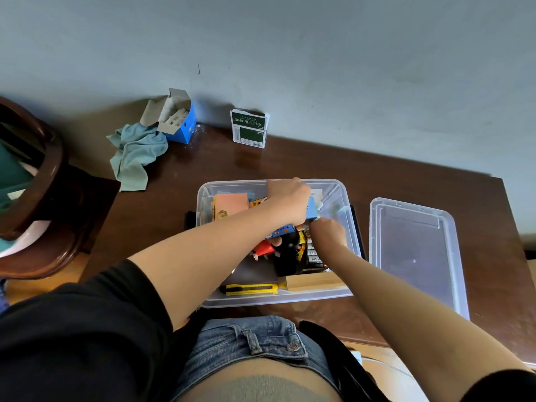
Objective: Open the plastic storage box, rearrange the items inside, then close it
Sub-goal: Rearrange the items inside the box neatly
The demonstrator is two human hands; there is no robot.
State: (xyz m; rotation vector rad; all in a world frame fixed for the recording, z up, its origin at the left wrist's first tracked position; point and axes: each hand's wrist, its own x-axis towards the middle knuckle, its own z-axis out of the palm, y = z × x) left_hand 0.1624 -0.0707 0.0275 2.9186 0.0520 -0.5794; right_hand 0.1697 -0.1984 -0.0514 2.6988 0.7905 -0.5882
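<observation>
The clear plastic storage box (204,198) stands open on the dark wooden table, its lid (417,250) lying flat to its right. Both hands reach inside. My left hand (288,201) is curled around a light blue box (311,208) at the far side. Lower and to the right, my right hand (327,235) has its fingers bent down among packets; what it holds is hidden. Inside lie a pink pad (232,203), a red and black figure (278,248), a yellow utility knife (249,289) and a wooden block (314,281).
A blue open carton (179,120) and a crumpled teal cloth (136,155) sit at the table's back left. A green and white pack (249,129) stands by the wall. A dark wooden chair (43,204) is at the left.
</observation>
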